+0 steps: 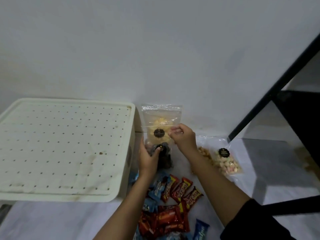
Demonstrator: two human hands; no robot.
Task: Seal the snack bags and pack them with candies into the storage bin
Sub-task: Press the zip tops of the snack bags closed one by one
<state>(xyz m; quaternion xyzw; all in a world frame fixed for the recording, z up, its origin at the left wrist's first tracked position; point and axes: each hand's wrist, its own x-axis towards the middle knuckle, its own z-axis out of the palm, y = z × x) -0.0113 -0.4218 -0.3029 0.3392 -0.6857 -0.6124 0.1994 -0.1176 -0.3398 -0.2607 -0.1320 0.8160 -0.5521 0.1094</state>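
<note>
At left on white tabletop: cream perforated-lid plastic storage bin, lid on. Beside it, red and blue wrapped candies. Clear zip snack bag of dark pieces stands upright: left hand grip closed round it, right hand pinching its top edge.

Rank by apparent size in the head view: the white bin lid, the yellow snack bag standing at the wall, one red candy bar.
1. White bin lid, largest by far.
2. Yellow snack bag.
3. Red candy bar, smallest, though nearer the camera.
</note>
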